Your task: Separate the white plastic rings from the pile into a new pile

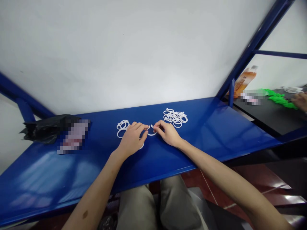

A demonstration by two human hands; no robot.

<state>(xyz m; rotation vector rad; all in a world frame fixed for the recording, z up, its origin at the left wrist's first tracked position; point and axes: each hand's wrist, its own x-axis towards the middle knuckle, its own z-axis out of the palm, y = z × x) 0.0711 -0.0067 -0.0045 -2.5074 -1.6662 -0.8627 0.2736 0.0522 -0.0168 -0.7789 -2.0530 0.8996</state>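
Note:
Between my two hands is a white plastic ring (151, 134) with a gap at its top, its two ends facing each other. My left hand (134, 135) pinches one end between thumb and fingers. The other end is pinched by my right hand (167, 131). Left of my left hand lies a small group of white rings (122, 128), partly hidden by that hand. A larger pile of white rings (176, 117) lies just beyond my right hand. Part of another white ring (142, 146) shows under my left wrist.
A blue shelf (203, 118) bears everything, with a white wall (134, 57) behind. A black plastic bag (48, 127) and a blurred-out packet (74, 135) lie left. At right are an orange bottle (245, 81), green pieces (279, 98) and another person's hand (301, 101).

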